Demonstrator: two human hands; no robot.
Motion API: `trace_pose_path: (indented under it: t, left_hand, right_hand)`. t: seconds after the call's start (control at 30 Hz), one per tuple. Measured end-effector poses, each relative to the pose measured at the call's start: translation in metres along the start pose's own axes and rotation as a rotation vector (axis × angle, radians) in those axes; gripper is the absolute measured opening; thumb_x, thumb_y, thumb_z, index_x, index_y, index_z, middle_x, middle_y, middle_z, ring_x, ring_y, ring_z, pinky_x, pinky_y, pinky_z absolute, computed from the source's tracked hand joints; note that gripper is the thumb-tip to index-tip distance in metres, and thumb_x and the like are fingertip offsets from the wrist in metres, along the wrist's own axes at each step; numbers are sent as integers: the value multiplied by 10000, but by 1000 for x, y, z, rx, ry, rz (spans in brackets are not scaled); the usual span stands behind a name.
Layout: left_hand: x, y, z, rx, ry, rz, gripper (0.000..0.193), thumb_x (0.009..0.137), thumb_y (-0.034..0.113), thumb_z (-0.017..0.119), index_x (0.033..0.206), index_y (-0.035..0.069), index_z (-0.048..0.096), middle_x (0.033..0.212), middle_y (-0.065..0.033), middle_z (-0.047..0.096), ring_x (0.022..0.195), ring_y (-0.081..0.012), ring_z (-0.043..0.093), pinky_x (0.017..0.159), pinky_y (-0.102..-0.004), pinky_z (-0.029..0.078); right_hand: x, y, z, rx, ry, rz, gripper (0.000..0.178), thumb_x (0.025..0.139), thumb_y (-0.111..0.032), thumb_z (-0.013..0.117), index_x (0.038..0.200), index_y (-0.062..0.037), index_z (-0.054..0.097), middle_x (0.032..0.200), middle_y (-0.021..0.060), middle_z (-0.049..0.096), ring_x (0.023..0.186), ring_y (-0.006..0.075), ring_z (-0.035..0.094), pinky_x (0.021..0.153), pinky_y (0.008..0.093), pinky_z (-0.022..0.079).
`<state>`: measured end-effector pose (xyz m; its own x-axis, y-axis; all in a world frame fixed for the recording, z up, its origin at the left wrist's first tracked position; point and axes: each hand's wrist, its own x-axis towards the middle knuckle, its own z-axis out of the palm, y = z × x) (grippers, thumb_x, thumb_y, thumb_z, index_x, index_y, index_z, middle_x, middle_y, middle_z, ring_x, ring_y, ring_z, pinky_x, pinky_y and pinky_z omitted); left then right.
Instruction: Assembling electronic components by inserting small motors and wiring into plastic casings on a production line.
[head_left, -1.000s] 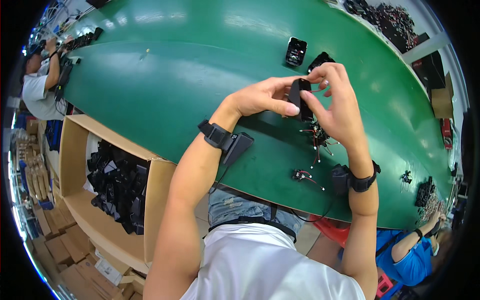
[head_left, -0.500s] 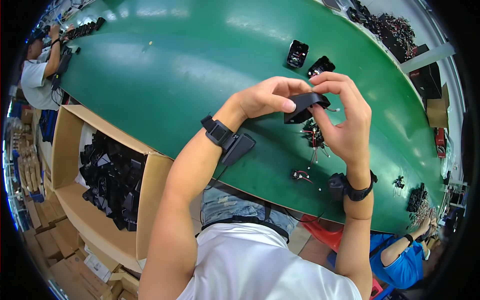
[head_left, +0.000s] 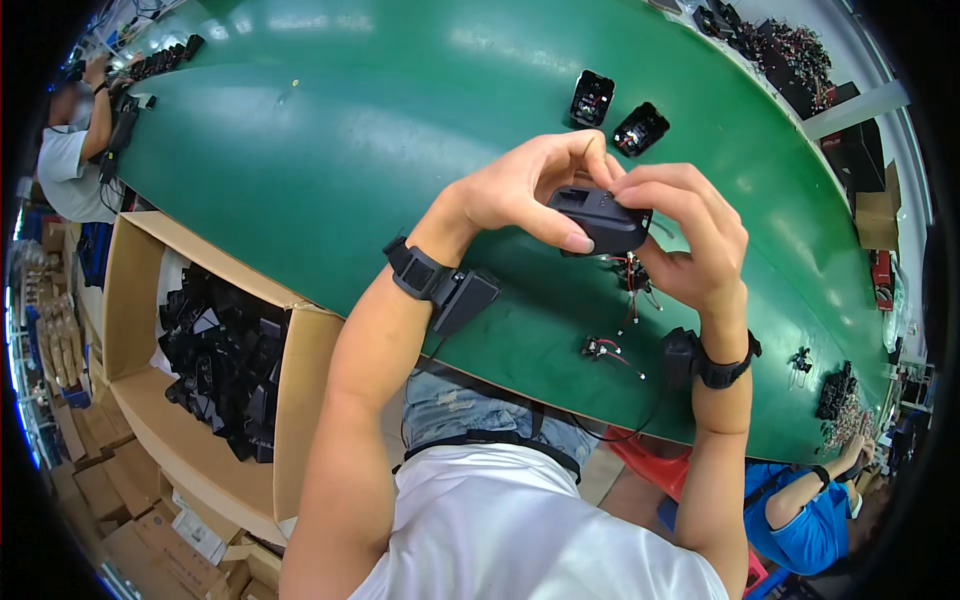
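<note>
Housing of black plastic (head_left: 606,222), at two o'clock, is gripped by the left hand (head_left: 535,190) and right hand (head_left: 695,222); around one o'clock, two open black shells (head_left: 593,98) already hold parts, while red-and-white-wired black modules (head_left: 633,277) at three to four apparently remain unfitted.

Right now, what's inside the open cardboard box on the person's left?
A heap of loose black pieces, with a whitish sheet showing at one side. Whatever lies beneath the top layer is covered.

The black case (head_left: 598,220) rolled over, its slotted outer face replacing the hollow side. The left hand's (head_left: 530,188) thumb shifted to the case's near edge; an open shell (head_left: 641,130) beyond the case came fully into view.
</note>
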<state>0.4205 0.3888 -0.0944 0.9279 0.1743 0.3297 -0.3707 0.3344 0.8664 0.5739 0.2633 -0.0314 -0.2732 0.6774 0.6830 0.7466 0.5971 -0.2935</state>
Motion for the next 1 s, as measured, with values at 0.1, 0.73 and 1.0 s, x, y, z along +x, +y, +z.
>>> trace_pose_path:
  t: [0.1, 0.73, 1.0]
  left_hand:
    - [2, -1, 4, 11, 55, -23, 518, 544, 126, 818, 928, 85, 473, 1054, -77, 566, 997, -182, 542, 883, -311, 415]
    - [-285, 100, 98, 1260, 1447, -273, 144, 916, 85, 573, 1032, 6, 603, 948, -38, 636, 845, -94, 590, 727, -220, 450]
    - [-418, 85, 104, 1408, 1107, -1306, 617, 717, 263, 742, 1233, 52, 476, 1220, -193, 531, 1146, -365, 508, 964, -403, 420]
  right_hand:
    - [-2, 1, 7, -5, 116, -58, 408, 574, 116, 710, 948, -19, 619, 874, 106, 652, 754, 252, 643, 646, 321, 537]
    - [-79, 145, -38, -348, 25, 1180, 506, 698, -382, 646, 1055, -28, 589, 757, 152, 674, 737, 263, 660, 707, 371, 504]
    - [-46, 124, -23, -723, -434, 1090, 402, 761, -403, 564, 755, -19, 682, 804, 190, 680, 769, 351, 661, 699, 432, 531]
